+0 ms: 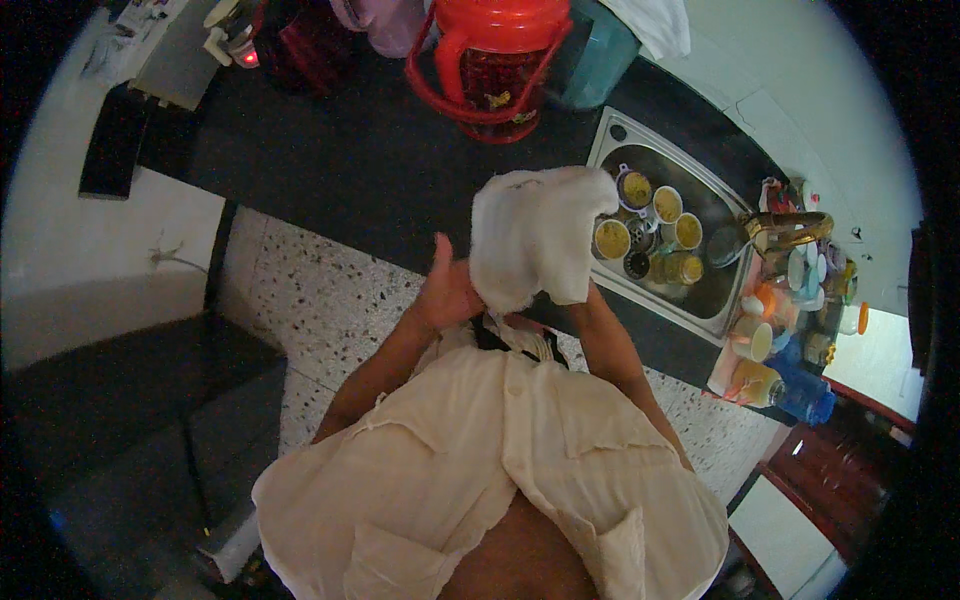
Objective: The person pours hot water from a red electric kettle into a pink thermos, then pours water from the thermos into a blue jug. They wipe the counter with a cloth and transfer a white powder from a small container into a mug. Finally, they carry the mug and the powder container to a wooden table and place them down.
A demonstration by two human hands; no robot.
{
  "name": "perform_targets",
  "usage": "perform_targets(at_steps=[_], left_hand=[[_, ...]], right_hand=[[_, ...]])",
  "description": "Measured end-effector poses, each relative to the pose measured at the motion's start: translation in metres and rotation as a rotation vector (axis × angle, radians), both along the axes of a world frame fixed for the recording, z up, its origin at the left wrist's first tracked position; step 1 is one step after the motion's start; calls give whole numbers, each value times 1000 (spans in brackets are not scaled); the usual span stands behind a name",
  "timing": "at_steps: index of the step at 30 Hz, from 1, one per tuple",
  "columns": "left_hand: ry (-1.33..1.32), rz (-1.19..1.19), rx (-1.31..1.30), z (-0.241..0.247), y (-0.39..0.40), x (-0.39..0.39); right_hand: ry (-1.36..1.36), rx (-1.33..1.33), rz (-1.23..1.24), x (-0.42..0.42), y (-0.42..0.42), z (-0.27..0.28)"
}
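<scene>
A white cloth with a fuzzy surface hangs bunched in front of my body, over the counter's front edge. My left hand touches its left side. The left thumb stands up, apart from the cloth, while the other fingers are partly covered by it. From the right, my right forearm reaches up to the cloth's lower edge. The right hand itself is hidden under the fabric, so its grip does not show.
The dark counter holds a red jug and a teal container. Several filled cups and a jar stand in the steel sink, near a brass-coloured tap. Bottles and cups crowd the right end. A dark table is at left.
</scene>
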State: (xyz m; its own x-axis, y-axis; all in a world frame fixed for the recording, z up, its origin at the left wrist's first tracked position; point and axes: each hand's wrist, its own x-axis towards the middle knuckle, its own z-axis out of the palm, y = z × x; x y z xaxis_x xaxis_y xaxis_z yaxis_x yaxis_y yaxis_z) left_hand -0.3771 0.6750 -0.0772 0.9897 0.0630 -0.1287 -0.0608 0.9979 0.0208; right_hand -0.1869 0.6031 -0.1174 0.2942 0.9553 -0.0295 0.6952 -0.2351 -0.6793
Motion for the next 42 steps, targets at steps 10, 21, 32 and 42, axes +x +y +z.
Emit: perform_targets(at_steps=[10, 21, 32, 42], left_hand=[[81, 542, -26, 36, 1, 7], [396, 389, 805, 144, 50, 16], [312, 209, 796, 182, 40, 44], [296, 309, 573, 92, 84, 17]], right_hand=[[36, 58, -24, -1, -2, 19], [-9, 112, -63, 5, -3, 41], [93, 268, 68, -73, 18, 59], [138, 97, -66, 29, 37, 50]])
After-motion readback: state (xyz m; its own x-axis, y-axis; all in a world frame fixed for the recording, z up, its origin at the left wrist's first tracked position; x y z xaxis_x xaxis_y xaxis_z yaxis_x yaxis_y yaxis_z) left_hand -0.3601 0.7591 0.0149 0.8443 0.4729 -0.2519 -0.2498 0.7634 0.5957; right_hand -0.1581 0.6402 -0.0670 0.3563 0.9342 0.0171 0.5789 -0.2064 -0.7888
